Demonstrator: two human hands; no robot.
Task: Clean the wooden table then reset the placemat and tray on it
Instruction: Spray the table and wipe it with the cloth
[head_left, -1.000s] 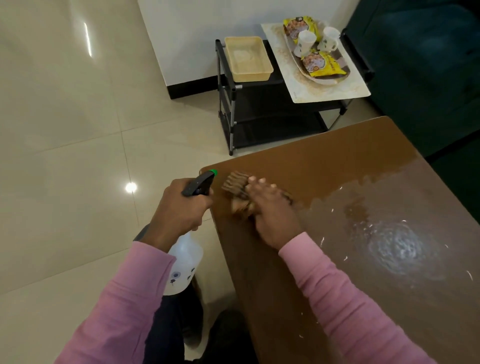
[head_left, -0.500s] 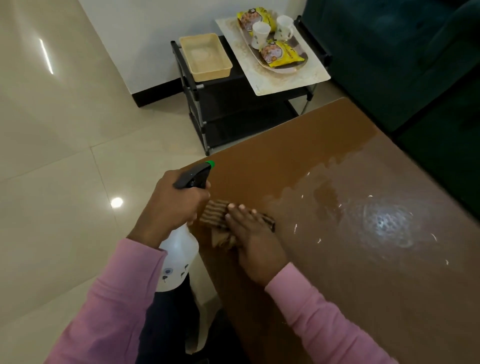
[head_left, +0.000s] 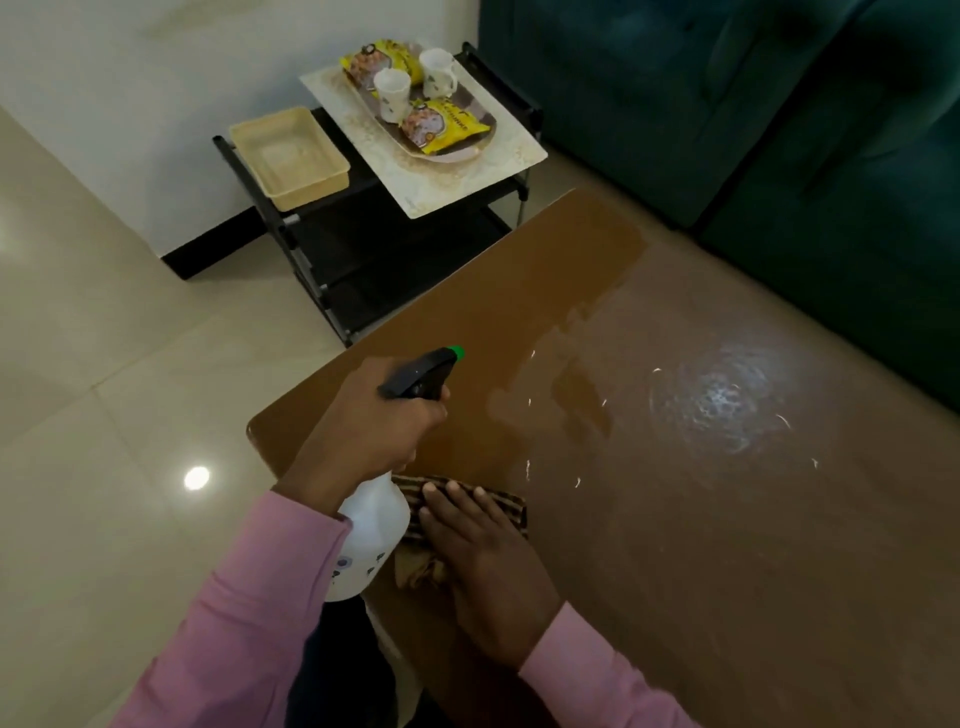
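1. Grip of the right hand (head_left: 483, 561): the fingers are laid out straight and the palm is pressed flat on the striped cloth (head_left: 511, 512). The cloth is pinned against the wooden table (head_left: 675, 545), close to the table edge nearest the person.
2. Grip of the left hand (head_left: 374, 421): the fingers are wrapped round the neck of the spray bottle (head_left: 371, 540), under its black head. The green nozzle tip is pointed away from the wrist, out over the table. The bottle body hangs just to the left of the right hand; whether it touches the cloth cannot be told.
3. Deciding relation: a wet sheen with scattered droplets lies ahead and to the right of the pressed cloth, while a duller band lies straight ahead of the left hand. The next wiping stroke is therefore judged to run outward and rightward from the right palm.
4. Items to be reset: the placemat (head_left: 498, 171) is seen on a black rack (head_left: 332, 270) beyond the far table edge, ahead of the left hand and well apart from both hands. The tray (head_left: 460, 156) rests on it, loaded with cups and snack packets, its long axis running roughly away from the person. The left hand is the nearer one but is occupied, so resetting is judged not yet begun.
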